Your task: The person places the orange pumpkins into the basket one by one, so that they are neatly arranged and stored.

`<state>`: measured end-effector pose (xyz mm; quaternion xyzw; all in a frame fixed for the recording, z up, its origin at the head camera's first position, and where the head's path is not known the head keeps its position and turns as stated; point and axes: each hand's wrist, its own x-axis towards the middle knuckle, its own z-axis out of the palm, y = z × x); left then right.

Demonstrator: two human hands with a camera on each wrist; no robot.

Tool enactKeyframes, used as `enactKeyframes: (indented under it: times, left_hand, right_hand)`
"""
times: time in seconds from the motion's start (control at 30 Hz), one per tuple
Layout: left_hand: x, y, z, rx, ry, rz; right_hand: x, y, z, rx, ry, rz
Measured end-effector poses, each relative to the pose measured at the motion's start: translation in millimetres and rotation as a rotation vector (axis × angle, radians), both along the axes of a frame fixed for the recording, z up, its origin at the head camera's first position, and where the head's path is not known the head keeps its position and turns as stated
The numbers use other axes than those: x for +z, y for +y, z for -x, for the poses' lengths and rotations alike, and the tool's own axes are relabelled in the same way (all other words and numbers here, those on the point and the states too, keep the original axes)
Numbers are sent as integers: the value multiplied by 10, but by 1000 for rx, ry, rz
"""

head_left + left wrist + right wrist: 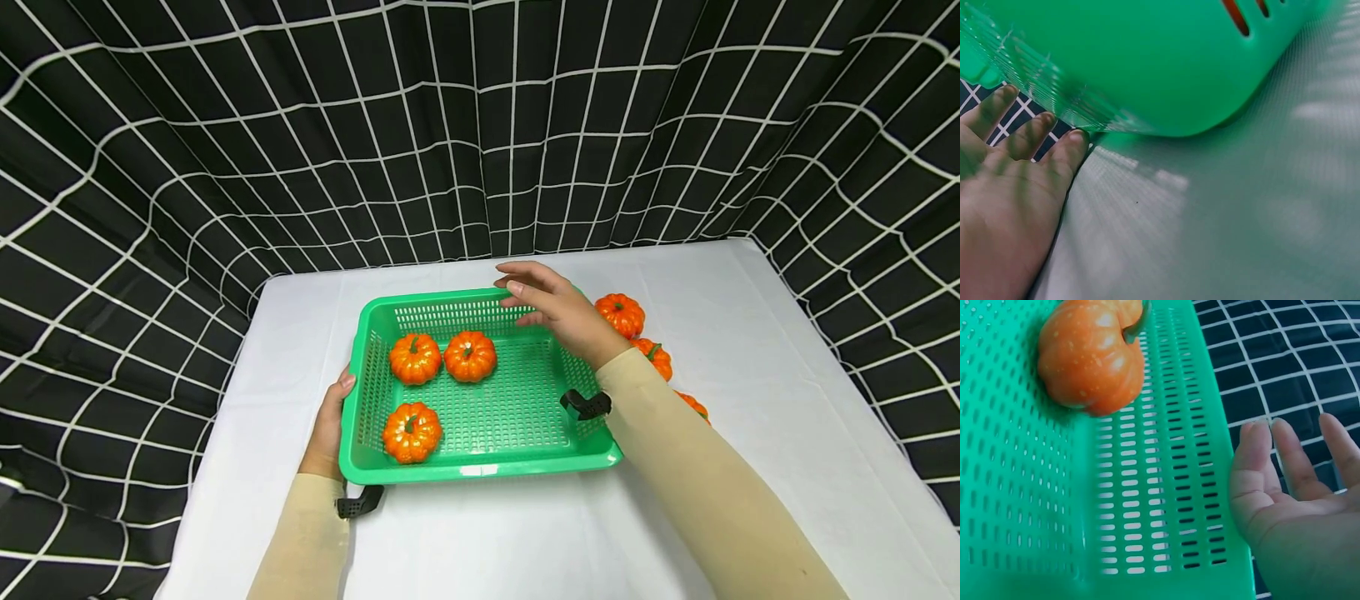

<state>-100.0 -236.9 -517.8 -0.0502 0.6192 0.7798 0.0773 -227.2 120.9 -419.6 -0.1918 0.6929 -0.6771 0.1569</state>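
A green plastic basket (480, 473) with slotted walls lies on the white-covered table. Inside it are three small orange pumpkins: one at the back left (415, 359), another beside it (469, 357), and one at the front left (412, 432). My left hand (327, 425) rests against the outside of the basket's left wall, its fingertips right at the wall in the left wrist view. Over the back right corner of the basket hovers my right hand (558, 308), fingers loosely bent with nothing held. The right wrist view shows this hand (1297, 500) beside the rim.
To the right of the basket, three more pumpkins sit on the white tablecloth (780, 367): one at the back (620, 315), and two (654, 358) (693, 406) partly hidden by my right sleeve. A black cloth (495, 125) with a white grid surrounds the table's back and sides.
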Motion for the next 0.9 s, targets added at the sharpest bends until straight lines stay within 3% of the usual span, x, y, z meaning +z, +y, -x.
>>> enactKeyframes:
  times: [0.23, 0.9]
  left_hand:
    - [-2, 0, -10, 1, -6, -15]
    - [-7, -12, 6, -12, 25, -23]
  right_hand:
    - [-11, 128, 31, -33, 22, 0]
    - [219, 556, 50, -105, 71, -81]
